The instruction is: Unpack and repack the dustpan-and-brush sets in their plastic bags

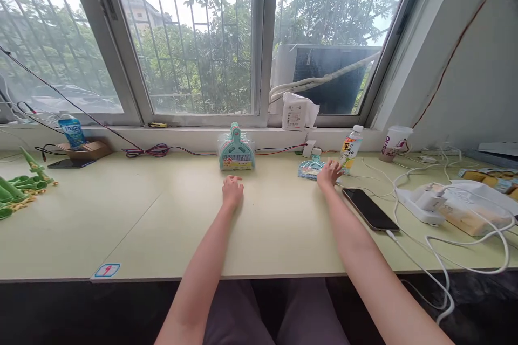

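My left hand [232,191] rests on the table, fingers slightly bent and apart, holding nothing. Just beyond it a green toy dustpan-and-brush set [237,152] in clear wrapping leans upright against the wall under the window. My right hand [329,174] reaches over the right end of a blue wrapped dustpan set [311,167], which lies low on the table. Its fingers are spread; whether they touch the wrapping I cannot make out. A drink bottle [351,148] with an orange and white label stands right behind these fingers.
A black phone [370,208] on a charging cable lies beside my right forearm. White cables, a power strip [423,206] and a tissue pack [477,207] crowd the right. A cup [395,143] stands behind. Green plastic pieces [20,188], a blue bottle [72,129] and another phone [72,164] are left.
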The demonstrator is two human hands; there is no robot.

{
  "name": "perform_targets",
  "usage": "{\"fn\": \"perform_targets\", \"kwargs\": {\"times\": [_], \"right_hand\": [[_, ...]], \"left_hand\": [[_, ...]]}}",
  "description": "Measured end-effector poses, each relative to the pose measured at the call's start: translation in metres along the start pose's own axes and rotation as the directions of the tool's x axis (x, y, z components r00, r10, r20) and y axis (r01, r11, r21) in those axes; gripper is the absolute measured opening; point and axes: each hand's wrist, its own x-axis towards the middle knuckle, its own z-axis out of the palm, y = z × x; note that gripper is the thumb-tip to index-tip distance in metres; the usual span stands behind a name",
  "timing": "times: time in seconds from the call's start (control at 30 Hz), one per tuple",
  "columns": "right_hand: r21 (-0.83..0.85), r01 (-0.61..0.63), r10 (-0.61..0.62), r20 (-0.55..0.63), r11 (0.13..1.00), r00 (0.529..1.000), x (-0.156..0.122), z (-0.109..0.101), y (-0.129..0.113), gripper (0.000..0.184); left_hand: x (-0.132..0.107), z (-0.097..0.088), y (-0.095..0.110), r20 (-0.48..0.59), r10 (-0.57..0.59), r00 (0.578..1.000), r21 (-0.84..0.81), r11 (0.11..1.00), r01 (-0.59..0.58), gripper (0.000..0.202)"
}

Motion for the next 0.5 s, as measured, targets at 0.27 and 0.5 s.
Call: {"fn": "perform_targets", "kwargs": {"times": [0.27,0.5], "right_hand": [[0.402,0.340,-0.429,0.154,0.850,0.890,-0.063,0.052,-0.134,0.043],[0.576,-0.093,-0.206,0.432,0.812,0.878,-0.093,0.085,-0.213,0.053]], "left_hand": [[-0.006,-0.004,0.004,-0.015,-0.013,1.000,0.009,1.000,0.013,0.030],[-0.013,-0.003,0.009,-0.002,-0.008,1.000,-0.034,0.999,0.007,0.030]]}}
